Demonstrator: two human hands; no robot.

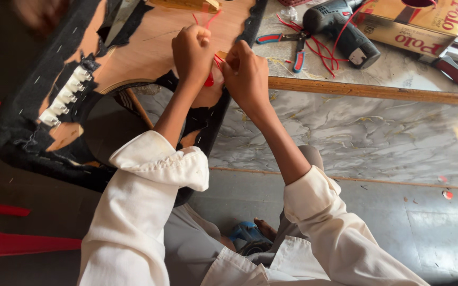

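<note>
My left hand (191,50) and my right hand (246,74) are close together over a plywood seat panel (149,47) edged with stapled black fabric (27,143). Both pinch a thin red cord (210,79) that runs between them; more strands of it stick up above the left hand. The fingertips are curled in and hide exactly how the cord is held. My white sleeves are rolled up to the forearms.
A marble-patterned bench (377,132) with a wooden strip (372,91) lies to the right. On it are pliers with red-blue handles (292,45), a black power drill (340,32), loose red cords (322,53) and a cardboard box (417,24). Red plastic pieces (6,243) lie at left.
</note>
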